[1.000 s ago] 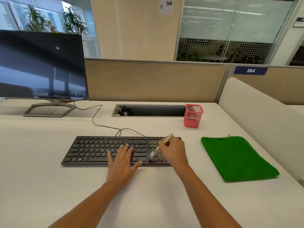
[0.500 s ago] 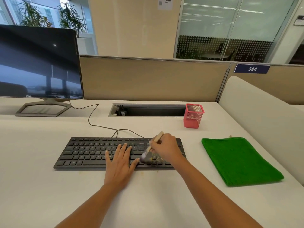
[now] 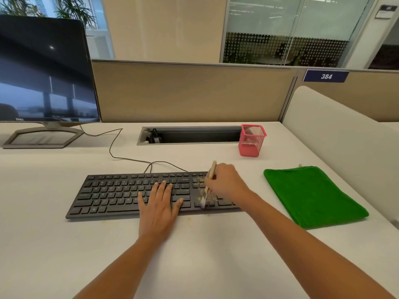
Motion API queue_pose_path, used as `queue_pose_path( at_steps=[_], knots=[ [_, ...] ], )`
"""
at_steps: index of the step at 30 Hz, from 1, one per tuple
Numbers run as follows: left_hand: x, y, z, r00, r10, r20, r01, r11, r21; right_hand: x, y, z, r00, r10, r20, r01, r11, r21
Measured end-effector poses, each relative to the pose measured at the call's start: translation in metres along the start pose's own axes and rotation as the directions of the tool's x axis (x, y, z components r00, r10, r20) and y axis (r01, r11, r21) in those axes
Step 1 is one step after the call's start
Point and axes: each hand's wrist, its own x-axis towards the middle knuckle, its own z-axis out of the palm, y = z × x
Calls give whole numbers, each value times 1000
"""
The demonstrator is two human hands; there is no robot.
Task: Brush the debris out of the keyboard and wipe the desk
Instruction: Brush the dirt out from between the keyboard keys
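Brushing is under way: the right hand (image 3: 224,182), fingers clamped on the brush (image 3: 211,176), works at debris (image 3: 211,196) among the keyboard's (image 3: 121,197) right-end keys. The left hand (image 3: 159,205) presses flat on the keyboard's middle, fingers straight. Right of the keyboard the green cloth (image 3: 311,195) lies untouched, so wiping the bench (image 3: 194,244) looks yet to come.

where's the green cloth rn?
Head view: the cloth lies flat on the desk, right of the keyboard and the right hand, nearer the person than the pink cup.
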Motion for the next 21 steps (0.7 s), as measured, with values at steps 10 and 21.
queue_pose_path(
  at_steps=[10,21],
  knots=[
    [2,-2,1,1000,11,0,-11,1000,15,46,-15,6,998,12,-59,-1,985,171],
    [1,-2,0,1000,17,8,-17,1000,5,67,-22,-13,994,7,-107,-13,998,-60]
  ],
)
